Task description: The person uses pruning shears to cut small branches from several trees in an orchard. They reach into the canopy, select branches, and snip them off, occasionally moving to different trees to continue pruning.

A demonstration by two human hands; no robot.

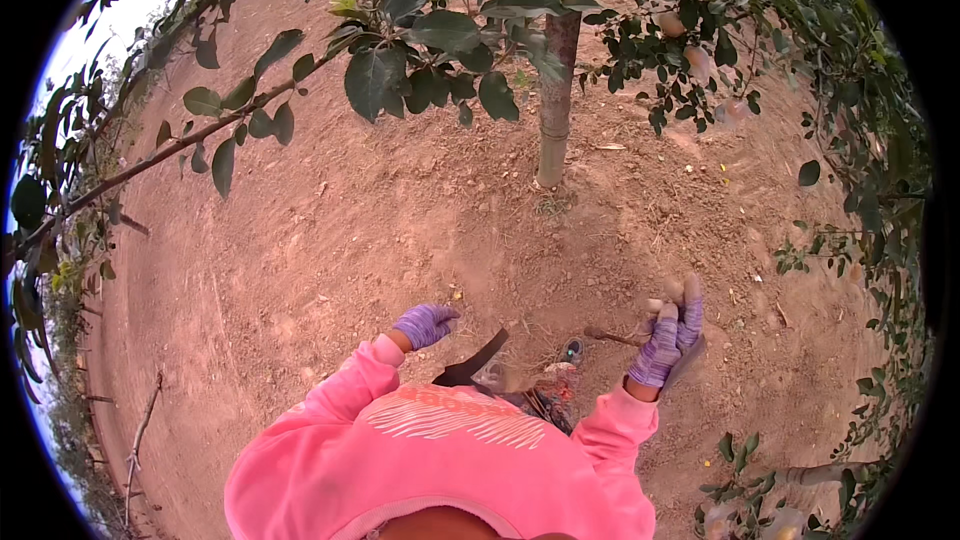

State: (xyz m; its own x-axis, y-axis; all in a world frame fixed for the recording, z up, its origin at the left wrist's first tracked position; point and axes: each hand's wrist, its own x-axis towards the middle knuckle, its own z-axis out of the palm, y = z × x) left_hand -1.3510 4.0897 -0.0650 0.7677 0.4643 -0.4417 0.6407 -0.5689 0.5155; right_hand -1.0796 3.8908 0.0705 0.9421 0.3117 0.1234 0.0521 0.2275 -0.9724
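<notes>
My left hand (426, 326), in a purple knitted glove, hangs low in front of me over the bare soil; its fingers are curled and nothing shows in them. Over to the right is my right hand (670, 334), in a matching glove with pale fingertips. Its fingers point up and away, and a brown stick-like piece (611, 336) juts out from beside its thumb side; whether the hand grips it is unclear. A dark strap (480, 358) and a clear plastic bag (501, 375) are at my waist, partly hidden by the pink sweatshirt.
A tree trunk (556, 105) rises ahead. A leafy branch (180, 144) reaches across the upper left. Bagged fruits (697, 62) hang at the upper right, with dense foliage (885, 112) along that side. A bare stick (139, 439) is at the lower left. One shoe (572, 351) shows below me.
</notes>
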